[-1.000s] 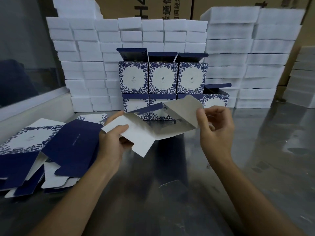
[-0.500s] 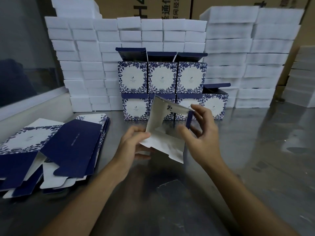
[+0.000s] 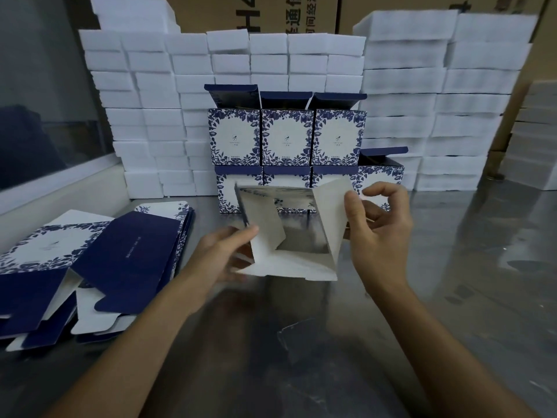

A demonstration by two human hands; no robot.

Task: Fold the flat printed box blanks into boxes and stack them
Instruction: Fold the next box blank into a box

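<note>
White foam blocks wall the back; folded boxes stand stacked before them. Flat blanks lie left. Above the table, your left hand and right hand each grip the half-opened box blank.

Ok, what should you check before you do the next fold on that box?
1. Left hand holds the half-folded box: ok.
2. Right hand pinches the right panel: ok.
3. Box opened into a tube, white inside showing: ok.
4. Bottom flaps tucked shut: not ok, they hang loose.
5. Room on the stacked boxes: ok, the lone low box at the right end has nothing on top.
6. More flat blanks waiting at left: ok.
</note>
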